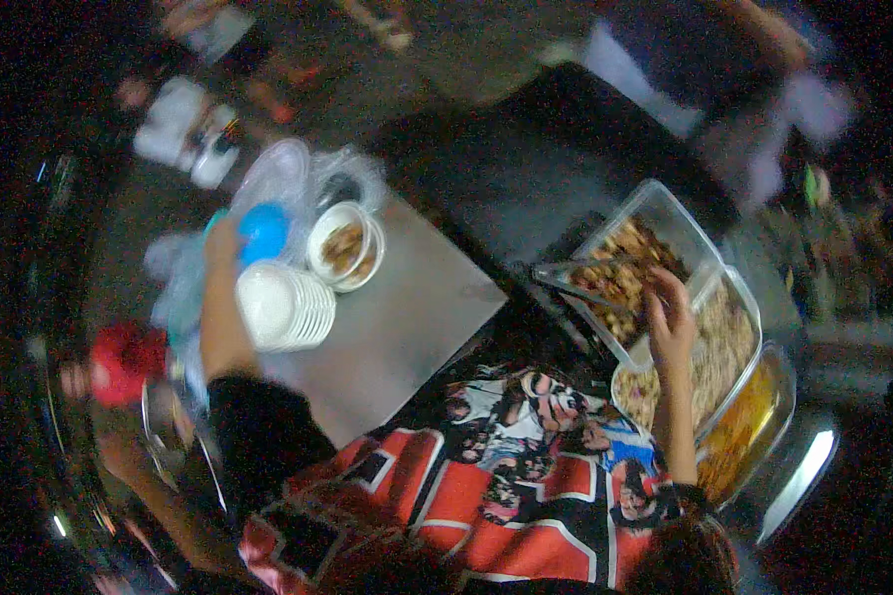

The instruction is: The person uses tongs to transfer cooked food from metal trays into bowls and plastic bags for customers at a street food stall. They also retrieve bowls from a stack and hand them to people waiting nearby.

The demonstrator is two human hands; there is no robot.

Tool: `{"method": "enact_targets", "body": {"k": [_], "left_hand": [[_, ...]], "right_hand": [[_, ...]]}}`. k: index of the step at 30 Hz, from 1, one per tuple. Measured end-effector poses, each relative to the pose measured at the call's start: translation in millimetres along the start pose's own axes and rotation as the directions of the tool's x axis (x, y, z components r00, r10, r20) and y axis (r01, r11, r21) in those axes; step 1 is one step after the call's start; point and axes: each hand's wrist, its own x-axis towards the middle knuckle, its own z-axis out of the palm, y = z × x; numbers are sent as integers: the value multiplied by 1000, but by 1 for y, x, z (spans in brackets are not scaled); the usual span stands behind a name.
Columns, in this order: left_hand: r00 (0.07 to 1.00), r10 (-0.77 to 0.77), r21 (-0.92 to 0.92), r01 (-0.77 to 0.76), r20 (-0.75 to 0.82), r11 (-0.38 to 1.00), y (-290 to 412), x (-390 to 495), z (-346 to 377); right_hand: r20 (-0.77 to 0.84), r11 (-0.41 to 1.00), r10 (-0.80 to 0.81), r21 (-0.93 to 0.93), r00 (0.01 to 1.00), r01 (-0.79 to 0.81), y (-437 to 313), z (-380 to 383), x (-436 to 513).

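Observation:
My left hand is at the far left, beside a round blue object and crumpled plastic bags. Blur hides whether its fingers hold anything. Just below it a stack of white disposable bowls lies tipped on its side. A white bowl of brown food with a clear rim over it stands to the right of the stack. My right hand reaches over a clear plastic container of brown chopped food. Its fingers point down at the food's edge; their grip is unclear.
A pale tabletop lies under the bowls. Pale crumbly food and a tub of orange-yellow food are on the right. Another person's arm extends at lower left near a red object. Other people are blurred beyond.

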Motion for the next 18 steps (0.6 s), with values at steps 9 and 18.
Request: {"method": "enact_targets", "body": {"k": [9,18], "left_hand": [[832,290,35,-311,-473,950,74,-90,-240],[202,940,-377,-922,-274,88,337,-135,-273]], "right_hand": [[215,897,109,400,971,-189,-83,29,2],[394,791,31,552,919,-264,-90,51,-15]]}}
